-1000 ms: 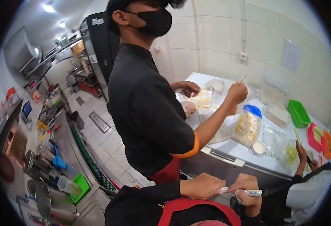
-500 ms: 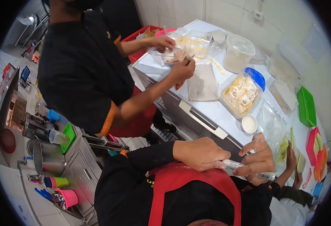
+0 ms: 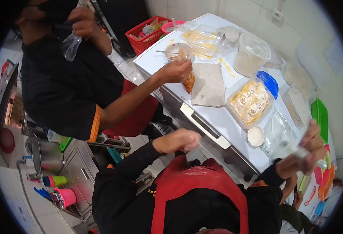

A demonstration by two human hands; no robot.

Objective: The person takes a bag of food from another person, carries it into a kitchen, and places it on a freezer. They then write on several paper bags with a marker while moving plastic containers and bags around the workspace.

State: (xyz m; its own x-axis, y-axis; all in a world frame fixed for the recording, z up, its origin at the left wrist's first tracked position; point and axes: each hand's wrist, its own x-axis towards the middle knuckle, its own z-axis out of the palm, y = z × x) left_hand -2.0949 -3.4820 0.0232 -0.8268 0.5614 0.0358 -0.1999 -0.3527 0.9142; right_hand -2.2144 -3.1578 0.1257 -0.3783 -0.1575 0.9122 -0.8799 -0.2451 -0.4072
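Head view: the wearer's right hand (image 3: 302,154), at four o'clock in the frame, is clamped on a slim white marker pen (image 3: 310,156), blurred, held over the near right edge of the white counter (image 3: 214,117). The left hand (image 3: 178,140), well apart from the right at about six o'clock, is loosely curled below the counter's front edge; whether it holds anything cannot be told. Just beside the pen, at its ten o'clock, stands a small round white cup (image 3: 255,135), with a clear plastic tub of yellow food (image 3: 250,102) beyond it and a blue lid (image 3: 268,82) at the tub's far end. A co-worker's hand (image 3: 175,71) at twelve o'clock grips a small plastic bag of orange food (image 3: 188,82).
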